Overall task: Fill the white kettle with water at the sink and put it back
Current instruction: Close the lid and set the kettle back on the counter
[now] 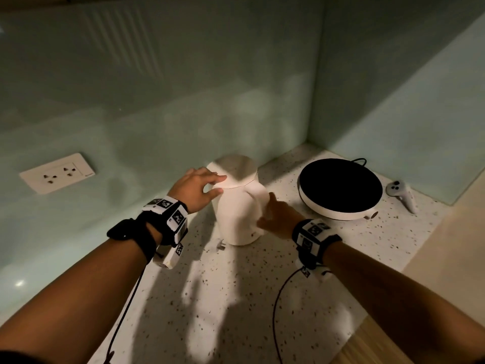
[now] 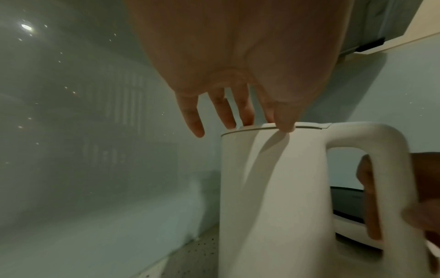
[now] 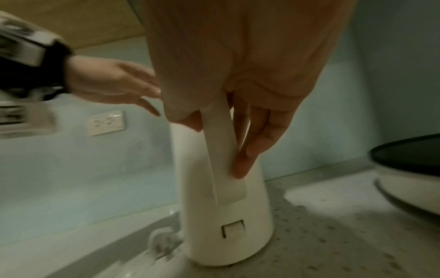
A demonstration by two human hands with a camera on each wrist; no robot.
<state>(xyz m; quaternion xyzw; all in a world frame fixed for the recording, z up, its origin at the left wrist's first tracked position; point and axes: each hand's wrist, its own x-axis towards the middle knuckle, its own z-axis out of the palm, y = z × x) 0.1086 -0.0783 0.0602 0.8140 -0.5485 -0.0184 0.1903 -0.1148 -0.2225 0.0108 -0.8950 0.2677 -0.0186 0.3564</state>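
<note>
Two hands on the kettle (image 1: 240, 206), upright on the counter (image 1: 236, 298) by the back wall. Right hand (image 1: 275, 219) wraps the handle (image 3: 221, 146) at 4 o'clock, likely to lift. Left hand (image 1: 195, 189), fingers relaxed, touches the lid (image 2: 285, 126) rim at 9 o'clock, probably steadying.

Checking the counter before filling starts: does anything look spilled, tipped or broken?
Nothing stands out. The white plastic kettle stands upright on the speckled countertop, lid shut; no water or damage shows. The round black-topped hotplate sits flat beside it.
</note>
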